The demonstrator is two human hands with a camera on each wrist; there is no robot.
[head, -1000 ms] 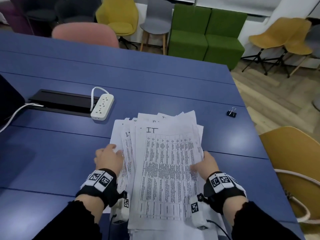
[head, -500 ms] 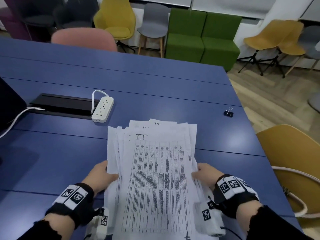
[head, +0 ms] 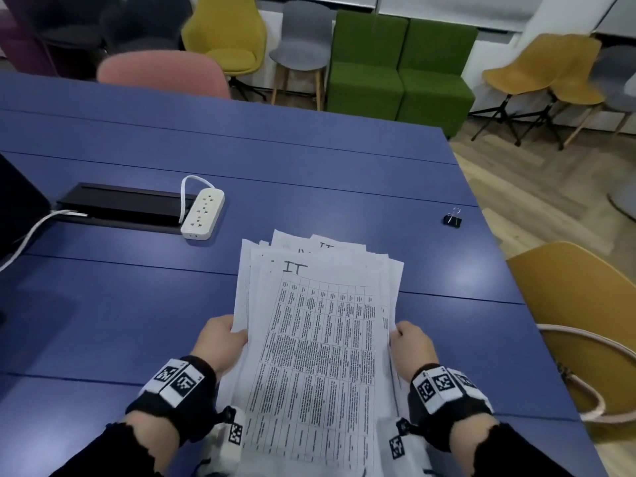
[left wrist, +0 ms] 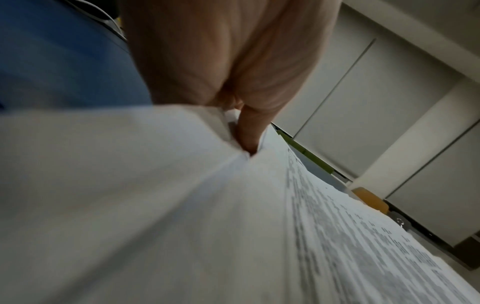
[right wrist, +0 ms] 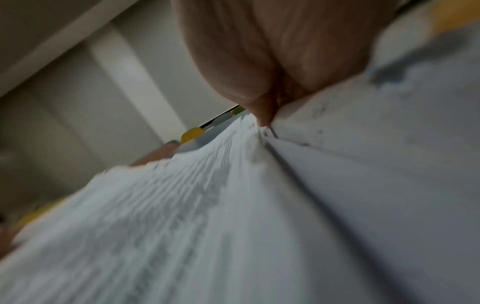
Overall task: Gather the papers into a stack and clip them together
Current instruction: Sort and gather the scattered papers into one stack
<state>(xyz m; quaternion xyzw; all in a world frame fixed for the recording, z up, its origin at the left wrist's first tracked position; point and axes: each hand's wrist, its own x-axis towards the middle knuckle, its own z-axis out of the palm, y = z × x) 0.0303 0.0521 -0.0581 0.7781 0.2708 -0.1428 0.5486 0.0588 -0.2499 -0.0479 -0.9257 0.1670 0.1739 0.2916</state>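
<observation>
Papers [head: 320, 339], unevenly fanned, top sheet apparently a printed table.

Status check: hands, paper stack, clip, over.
Left hand grips the printed white paper stack by its left edge, right hand by its right. Sheets fanned, not squared. Small black binder clip lies untouched on the blue table, far right. Nothing between.

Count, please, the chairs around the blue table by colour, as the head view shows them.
Pink chair: 1
Yellow chair: 1
Grey chair: 1
Mustard chairs: 2, perhaps more behind
Total: 5 at least; the blurred chairs at the picture's edges are not counted.
</observation>
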